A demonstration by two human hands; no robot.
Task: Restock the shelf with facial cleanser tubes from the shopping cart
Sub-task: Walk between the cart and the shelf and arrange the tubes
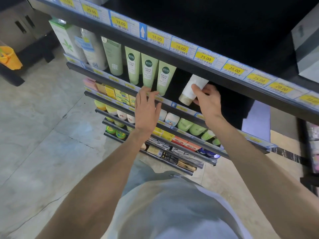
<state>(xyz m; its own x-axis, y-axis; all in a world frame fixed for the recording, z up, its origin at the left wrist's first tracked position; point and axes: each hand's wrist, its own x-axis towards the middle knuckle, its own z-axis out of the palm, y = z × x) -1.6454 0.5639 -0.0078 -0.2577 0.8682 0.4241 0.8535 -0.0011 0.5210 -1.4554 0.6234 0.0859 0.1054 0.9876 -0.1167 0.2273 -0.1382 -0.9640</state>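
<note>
My right hand [208, 100] grips a white cleanser tube [192, 88] with a beige cap, held cap-down and tilted inside the dark gap of the second shelf [183, 109]. Left of that gap, three light green tubes [149, 73] stand cap-down in a row on the same shelf. My left hand [146, 109] hovers with straight, spread fingers in front of the shelf edge, just below the green tubes, and holds nothing. The tube's upper end is hidden behind the top shelf's price rail [203, 57]. No shopping cart is in view.
Taller white and green bottles [93, 49] stand at the shelf's left end. Lower shelves carry boxes, jars and small bottles [172, 119]. An orange bucket [9, 57] sits at the far left on a dark stand. Grey tiled floor [43, 135] lies to the left.
</note>
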